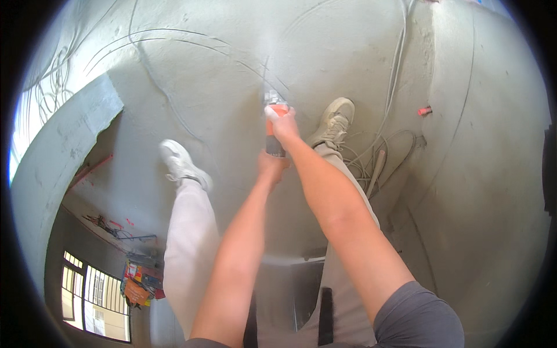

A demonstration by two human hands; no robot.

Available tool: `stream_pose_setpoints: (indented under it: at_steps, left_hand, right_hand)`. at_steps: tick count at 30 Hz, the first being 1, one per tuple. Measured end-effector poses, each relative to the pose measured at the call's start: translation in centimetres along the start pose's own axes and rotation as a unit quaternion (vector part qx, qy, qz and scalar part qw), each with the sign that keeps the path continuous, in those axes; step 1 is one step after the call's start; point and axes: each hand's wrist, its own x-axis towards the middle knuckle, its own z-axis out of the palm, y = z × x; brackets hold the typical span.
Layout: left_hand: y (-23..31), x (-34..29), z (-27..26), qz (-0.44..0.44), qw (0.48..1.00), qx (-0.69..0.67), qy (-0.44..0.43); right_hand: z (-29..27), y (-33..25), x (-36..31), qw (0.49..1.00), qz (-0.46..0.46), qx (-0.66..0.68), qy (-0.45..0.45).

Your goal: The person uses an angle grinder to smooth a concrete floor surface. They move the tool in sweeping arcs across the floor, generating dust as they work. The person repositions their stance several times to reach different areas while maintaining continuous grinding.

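Note:
An orange and black angle grinder (274, 143) is held in both my hands, its metal head and disc end against the grey concrete surface ahead of me. My right hand (283, 126) is closed around the orange front part, close to the head. Lower down, my left hand (271, 165) is wrapped round the dark rear end of the body. Pale dust hangs around the grinder's head and blurs the disc. Curved dark lines (191, 40) run across the concrete and meet near the head, together with a short straight line.
My shoes (180, 159) stand either side of the grinder. Loose cables (371, 165) coil beside my right shoe, and others trail at upper left. A red pipe stub (425, 110) pokes out at right. A low concrete edge (87, 122), a barred window (96, 296) and colourful bags (139, 284) lie left.

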Motion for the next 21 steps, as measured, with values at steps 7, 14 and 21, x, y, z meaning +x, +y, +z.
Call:
stream_pose_setpoints:
  at_steps: [7, 14, 21]
  left_hand:
    - [1.0, 1.6, 0.4, 0.057, 0.998, 0.039, 0.006]
    - [3.7, 0.8, -1.4, 0.053, 0.997, 0.047, -0.004]
    - [4.9, 1.1, -1.2, 0.163, 0.955, 0.208, 0.134]
  right_hand:
    - [-0.6, -0.9, 0.7, 0.996, -0.065, 0.064, -0.005]
    - [-1.2, -4.3, -0.9, 0.996, -0.024, 0.078, -0.023]
    - [-0.9, -6.1, -1.3, 0.999, -0.005, 0.038, 0.005]
